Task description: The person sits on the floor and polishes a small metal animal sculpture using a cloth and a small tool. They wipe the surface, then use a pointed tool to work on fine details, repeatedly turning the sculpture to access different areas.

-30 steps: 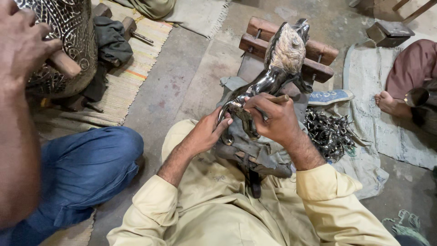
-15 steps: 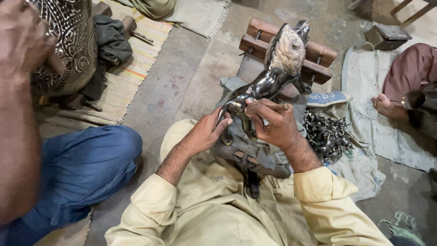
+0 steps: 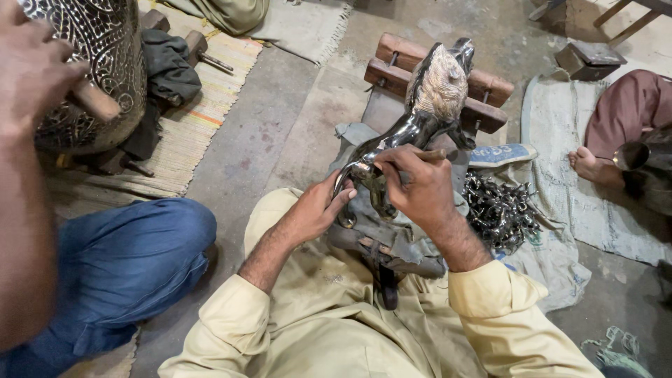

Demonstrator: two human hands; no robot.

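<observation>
A shiny metal animal figure point(image 3: 409, 129) with a dull, rough mane leans across my lap onto a wooden block point(image 3: 490, 87). My left hand point(image 3: 315, 210) grips the figure's lower end by a curved leg. My right hand point(image 3: 420, 189) is closed around a thin wooden-handled tool point(image 3: 435, 154), whose tip rests against the figure's body. Both my sleeves are pale yellow. A grey cloth point(image 3: 402, 238) and a dark strap lie under the figure on my lap.
A co-worker in blue trousers point(image 3: 133, 259) sits at my left, a hand point(image 3: 35, 70) holding a wooden handle against an engraved metal vessel point(image 3: 105, 49). Small shiny metal pieces point(image 3: 500, 210) are heaped on sacking at the right. Another person's bare foot point(image 3: 588, 164) rests further right.
My right hand has shifted slightly along the figure with the tool. The co-worker's hand at the upper left has moved a little against the vessel.
</observation>
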